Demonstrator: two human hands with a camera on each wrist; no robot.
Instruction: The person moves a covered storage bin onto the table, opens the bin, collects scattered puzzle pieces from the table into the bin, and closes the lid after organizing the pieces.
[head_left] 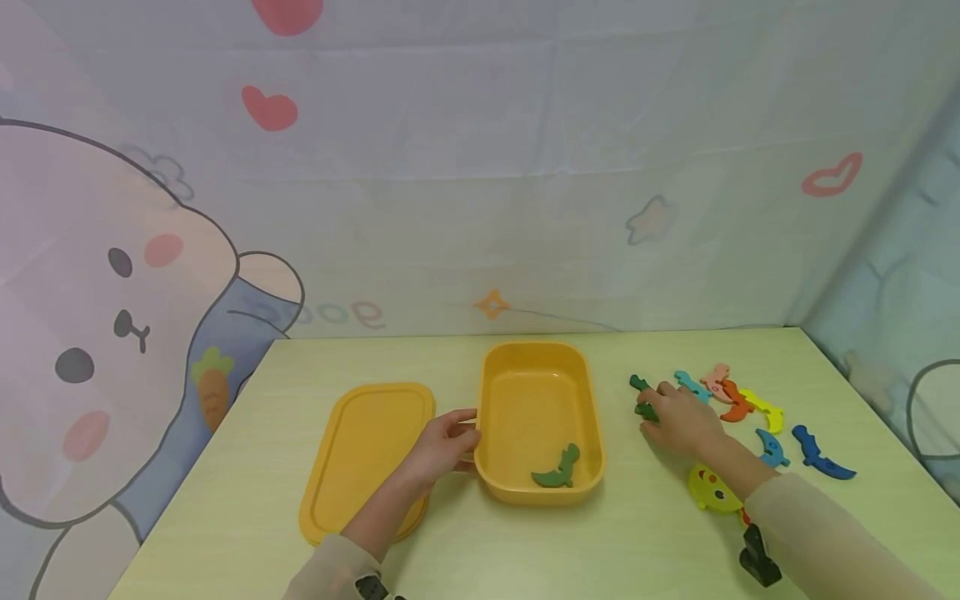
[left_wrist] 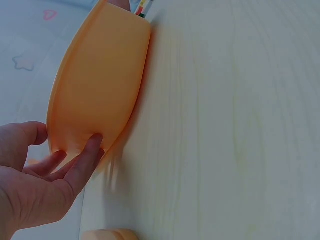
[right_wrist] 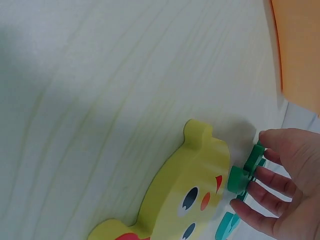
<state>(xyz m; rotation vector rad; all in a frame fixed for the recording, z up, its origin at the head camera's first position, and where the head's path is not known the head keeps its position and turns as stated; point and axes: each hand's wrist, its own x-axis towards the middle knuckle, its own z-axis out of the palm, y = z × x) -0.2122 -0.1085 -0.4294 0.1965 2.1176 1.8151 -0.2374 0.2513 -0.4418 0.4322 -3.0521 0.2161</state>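
While the left hand (head_left: 442,446) spreads its fingers against the side of a yellow, rounded-rectangular bin (head_left: 536,404) whose long axis points at the worktop's (head_left: 585,550) far edge, the right hand (head_left: 682,419) pinches a dark-green dinosaur-shaped piece (head_left: 646,412) between that bin and the right edge; partly finger-covered, it also runs roughly toward the far edge.

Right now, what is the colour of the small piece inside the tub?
The small piece is green; the head view shows it best.

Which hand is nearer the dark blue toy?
Right. Right hand: left of the dark blue toy, at green toy. Left hand: farther left, touching yellow box.
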